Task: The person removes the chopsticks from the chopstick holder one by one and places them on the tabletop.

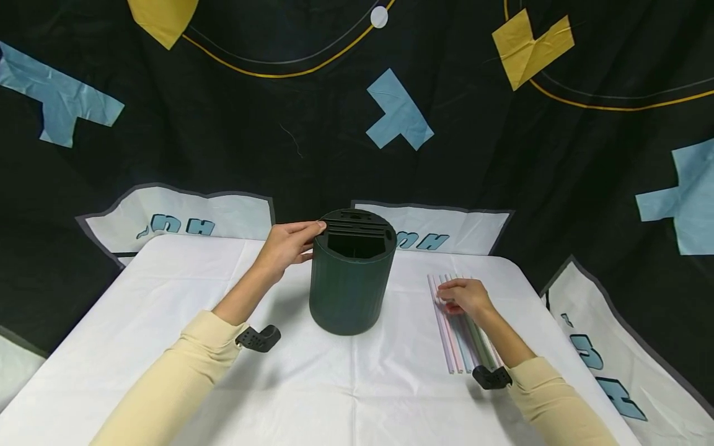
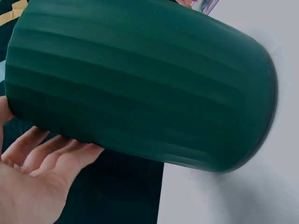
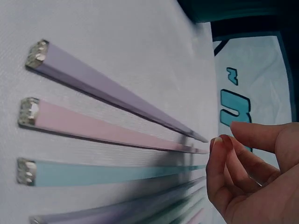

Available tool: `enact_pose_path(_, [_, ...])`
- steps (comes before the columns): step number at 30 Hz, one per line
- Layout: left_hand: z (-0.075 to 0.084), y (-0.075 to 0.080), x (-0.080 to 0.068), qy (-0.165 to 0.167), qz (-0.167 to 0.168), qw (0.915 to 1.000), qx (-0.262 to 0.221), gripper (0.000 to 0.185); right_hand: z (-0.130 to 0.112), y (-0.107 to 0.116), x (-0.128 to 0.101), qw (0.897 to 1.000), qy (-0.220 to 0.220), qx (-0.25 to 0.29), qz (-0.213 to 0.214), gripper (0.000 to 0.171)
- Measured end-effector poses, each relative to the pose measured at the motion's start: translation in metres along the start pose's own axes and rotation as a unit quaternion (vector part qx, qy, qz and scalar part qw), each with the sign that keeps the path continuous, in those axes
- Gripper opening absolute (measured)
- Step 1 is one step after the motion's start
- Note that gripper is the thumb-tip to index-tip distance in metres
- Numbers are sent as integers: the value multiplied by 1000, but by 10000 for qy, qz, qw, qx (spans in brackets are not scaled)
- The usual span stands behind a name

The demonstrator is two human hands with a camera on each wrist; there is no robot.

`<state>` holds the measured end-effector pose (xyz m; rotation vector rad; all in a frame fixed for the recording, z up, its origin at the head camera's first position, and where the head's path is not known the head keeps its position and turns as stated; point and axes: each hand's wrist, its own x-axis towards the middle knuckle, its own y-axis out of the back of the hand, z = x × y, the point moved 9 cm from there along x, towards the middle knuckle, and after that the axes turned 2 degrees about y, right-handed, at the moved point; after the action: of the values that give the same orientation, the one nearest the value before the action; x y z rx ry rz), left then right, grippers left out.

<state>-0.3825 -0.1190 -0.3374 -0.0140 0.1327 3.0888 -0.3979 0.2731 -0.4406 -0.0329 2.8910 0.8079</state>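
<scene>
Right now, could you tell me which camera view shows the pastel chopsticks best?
The right wrist view: the chopsticks lie side by side on the white tablecloth, decorated ends clear, with the right hand at their far ends. The head view shows them small, partly under that hand. The left wrist view shows almost nothing of them.

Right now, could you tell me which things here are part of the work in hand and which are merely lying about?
In use:
- dark green holder, rim touched by the left hand
- pastel chopsticks in a row, under the right hand

Lying about:
- white tablecloth
- patterned dark backdrop
</scene>
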Motion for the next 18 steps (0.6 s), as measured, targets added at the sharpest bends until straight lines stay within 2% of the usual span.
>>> enact_pose_path(5, [1, 1, -1, 158, -20, 9996, 214, 50, -12, 3, -3, 9999, 92, -70, -47, 32])
enact_pose_path(11, [5, 9, -2, 214, 101, 9927, 1184, 66, -27, 1, -7, 9986, 225, -421, -207, 33])
enact_pose_path(15, [7, 23, -6, 143, 354, 9901, 1353, 67, -39, 3, -12, 9941, 516, -953, -78, 30])
enact_pose_path(18, [4, 36, -10, 74, 517, 9876, 1477, 60, -50, 8, -18, 9821, 979, -1593, 212, 27])
